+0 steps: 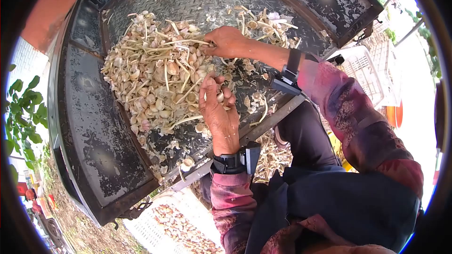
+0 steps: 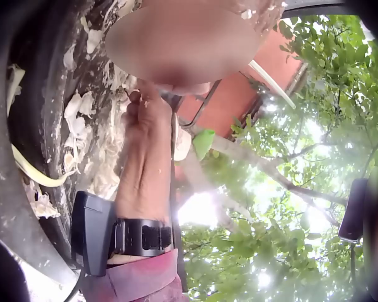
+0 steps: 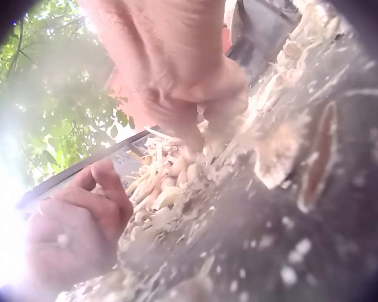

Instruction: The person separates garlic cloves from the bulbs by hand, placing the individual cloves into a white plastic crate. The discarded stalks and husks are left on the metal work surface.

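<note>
A heap of garlic (image 1: 155,75), loose cloves and bulbs with dry stalks, lies on a worn black metal bed. My left hand (image 1: 219,117) is palm up at the heap's near right side, fingers curled around a garlic clove (image 1: 220,97). Above it, my right hand (image 1: 228,42) reaches down onto the heap's right edge, thumb and fingertips pinching the end of a pale garlic stalk (image 1: 188,42). In the right wrist view, the right fingers (image 3: 192,129) meet the heap, and the curled left hand (image 3: 82,220) shows beside them. A blur covers much of the left wrist view.
Raised metal sides (image 1: 94,127) border the bed. Cut stalks and skins (image 1: 266,26) lie right of the heap. Below the near edge stands a white crate (image 1: 188,216) holding cloves. Stacked white plastic crates (image 1: 360,68) stand at the right.
</note>
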The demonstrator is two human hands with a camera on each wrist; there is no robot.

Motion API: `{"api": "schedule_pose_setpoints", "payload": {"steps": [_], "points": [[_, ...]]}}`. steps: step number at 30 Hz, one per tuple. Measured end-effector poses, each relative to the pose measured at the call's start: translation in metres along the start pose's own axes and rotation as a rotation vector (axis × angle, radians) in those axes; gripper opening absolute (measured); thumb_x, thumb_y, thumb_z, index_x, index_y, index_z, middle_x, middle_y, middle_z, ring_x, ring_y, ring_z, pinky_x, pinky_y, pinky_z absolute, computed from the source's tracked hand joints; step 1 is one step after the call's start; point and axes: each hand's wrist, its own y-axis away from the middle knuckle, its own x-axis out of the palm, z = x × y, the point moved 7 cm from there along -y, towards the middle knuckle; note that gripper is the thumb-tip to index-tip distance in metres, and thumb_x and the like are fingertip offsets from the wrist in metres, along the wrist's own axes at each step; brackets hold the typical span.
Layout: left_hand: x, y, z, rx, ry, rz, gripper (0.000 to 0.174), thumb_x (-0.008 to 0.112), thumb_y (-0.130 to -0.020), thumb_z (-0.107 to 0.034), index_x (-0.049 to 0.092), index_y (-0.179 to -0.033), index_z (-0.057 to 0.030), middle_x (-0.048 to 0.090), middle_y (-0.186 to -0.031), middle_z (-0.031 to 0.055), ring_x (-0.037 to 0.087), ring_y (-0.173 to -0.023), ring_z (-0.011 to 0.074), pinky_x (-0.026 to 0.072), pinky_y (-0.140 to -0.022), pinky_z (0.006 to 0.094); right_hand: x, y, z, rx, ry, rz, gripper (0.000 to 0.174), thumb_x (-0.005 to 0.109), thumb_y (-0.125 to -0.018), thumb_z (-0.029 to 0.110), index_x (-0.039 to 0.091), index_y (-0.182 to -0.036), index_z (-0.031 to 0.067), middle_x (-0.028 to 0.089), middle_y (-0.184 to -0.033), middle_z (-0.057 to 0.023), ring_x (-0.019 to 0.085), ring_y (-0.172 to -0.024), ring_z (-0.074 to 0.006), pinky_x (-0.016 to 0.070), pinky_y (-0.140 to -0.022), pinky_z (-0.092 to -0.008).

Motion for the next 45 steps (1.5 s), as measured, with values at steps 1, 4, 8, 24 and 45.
{"api": "schedule_pose_setpoints", "payload": {"steps": [1, 4, 8, 24, 45], "points": [[0.000, 0.000, -0.001, 0.003, -0.013, -0.007, 0.027, 0.060, -0.085, -0.022, 0.055, -0.106, -0.0058, 0.056, -0.087, 0.0036, 0.045, -0.058, 0.0068, 0.0357, -0.047, 0.0192, 0.001, -0.001, 0.000, -0.021, -0.006, 0.001, 0.036, 0.062, -0.077, 0.042, 0.063, -0.093, 0.0097, 0.062, -0.079, -0.0139, 0.061, -0.074, -0.0278, 0.0471, -0.065, -0.0380], [0.002, 0.003, -0.008, 0.044, -0.086, -0.047, 0.032, 0.057, -0.087, -0.022, 0.051, -0.113, -0.0050, 0.055, -0.087, 0.0039, 0.045, -0.058, 0.0068, 0.0362, -0.047, 0.0184, -0.011, 0.009, 0.007, -0.068, -0.074, -0.012, 0.033, 0.063, -0.077, 0.040, 0.064, -0.092, 0.0101, 0.062, -0.077, -0.0135, 0.061, -0.071, -0.0267, 0.0464, -0.064, -0.0389], [0.005, 0.002, -0.015, 0.155, -0.248, -0.063, 0.040, 0.055, -0.089, -0.025, 0.047, -0.123, -0.0054, 0.054, -0.084, 0.0032, 0.045, -0.057, 0.0064, 0.0366, -0.045, 0.0179, -0.022, 0.045, 0.027, -0.219, -0.261, 0.047, 0.026, 0.061, -0.081, 0.032, 0.063, -0.089, 0.0065, 0.061, -0.070, -0.0132, 0.059, -0.064, -0.0263, 0.0438, -0.059, -0.0400], [0.010, 0.000, 0.002, 0.001, -0.152, 0.085, 0.019, 0.051, -0.090, -0.018, 0.054, -0.103, -0.0047, 0.050, -0.074, 0.0006, 0.044, -0.056, 0.0069, 0.0328, -0.045, 0.0173, -0.005, 0.084, 0.037, -0.109, -0.873, 0.218, 0.030, 0.047, -0.091, 0.027, 0.057, -0.083, -0.0008, 0.055, -0.063, -0.0059, 0.052, -0.055, -0.0131, 0.0389, -0.048, -0.0281], [0.020, 0.015, 0.008, -0.142, -0.392, 0.212, 0.031, 0.062, -0.083, -0.018, 0.057, -0.110, -0.0040, 0.052, -0.069, 0.0005, 0.045, -0.052, 0.0070, 0.0317, -0.041, 0.0175, -0.005, 0.024, 0.032, -0.307, -0.020, 0.041, 0.023, 0.054, -0.082, 0.008, 0.057, -0.104, 0.0066, 0.055, -0.099, -0.0108, 0.058, -0.080, -0.0297, 0.0448, -0.067, -0.0407]]}}
